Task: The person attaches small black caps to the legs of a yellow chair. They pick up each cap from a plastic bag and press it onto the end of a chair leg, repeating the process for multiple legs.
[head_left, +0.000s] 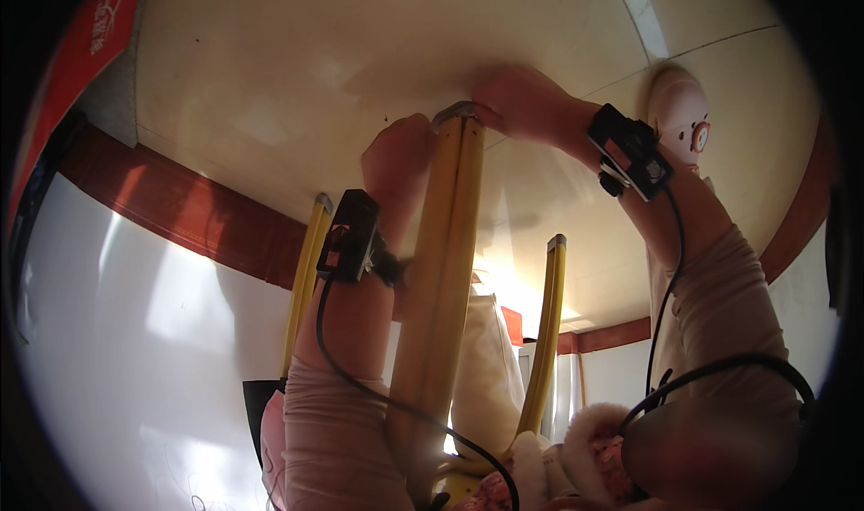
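A long yellow leg [441, 250] with a seam down its middle rises toward me, and a grey cap [457, 111] covers its end. My right hand [522, 97] is closed at the cap's right side, its fingertips pressed to the grey edge. On the other side my left hand [398, 156] is curled against the leg just below the cap; most of its fingers are hidden. Two thinner yellow legs with grey tips, a left one [308, 282] and a right one [547, 322], stand to either side. The frame they seem to join is partly hidden at the bottom.
Beige tiled floor [297, 70] lies beyond my hands, with a pink shoe [677, 111] at the right. A red panel [76, 70] stands at the far left. White walls with a red-brown skirting [193, 210] border the floor. Black cables [360, 387] hang from my wrist devices.
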Demonstrator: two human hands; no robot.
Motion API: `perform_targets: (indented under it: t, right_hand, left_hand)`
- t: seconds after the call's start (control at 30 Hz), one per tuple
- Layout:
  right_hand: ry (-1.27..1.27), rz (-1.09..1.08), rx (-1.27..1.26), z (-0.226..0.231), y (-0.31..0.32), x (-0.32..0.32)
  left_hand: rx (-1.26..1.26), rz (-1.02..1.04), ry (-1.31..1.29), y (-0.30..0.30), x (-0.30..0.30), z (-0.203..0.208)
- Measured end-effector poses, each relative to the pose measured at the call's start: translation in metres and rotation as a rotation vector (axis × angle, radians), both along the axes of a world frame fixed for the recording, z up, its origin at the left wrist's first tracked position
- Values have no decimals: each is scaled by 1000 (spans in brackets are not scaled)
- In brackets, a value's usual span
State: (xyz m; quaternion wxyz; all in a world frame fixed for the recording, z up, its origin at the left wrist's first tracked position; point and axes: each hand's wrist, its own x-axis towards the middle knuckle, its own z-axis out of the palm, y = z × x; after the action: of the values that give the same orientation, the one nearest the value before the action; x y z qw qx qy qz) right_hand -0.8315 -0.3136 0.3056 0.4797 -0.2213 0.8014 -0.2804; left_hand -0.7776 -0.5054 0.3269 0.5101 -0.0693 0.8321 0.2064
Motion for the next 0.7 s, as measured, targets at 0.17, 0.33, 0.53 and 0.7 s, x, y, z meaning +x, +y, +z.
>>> perform_targets:
  t: [0.17,0.33,0.53,0.7]
  right_hand:
    - [-60,7,28,2,9,8]
    - [-96,-120,40,1,3,11]
    - [-109,-71,72,8,1,4]
    - [-114,-47,65,12,8,5]
  left_hand:
    - [19,54,14,4,6,1]
    - [50,197,5,-1,9,-2]
    - [49,142,49,-1,10,1]
    - [124,118,244,2,15,2]
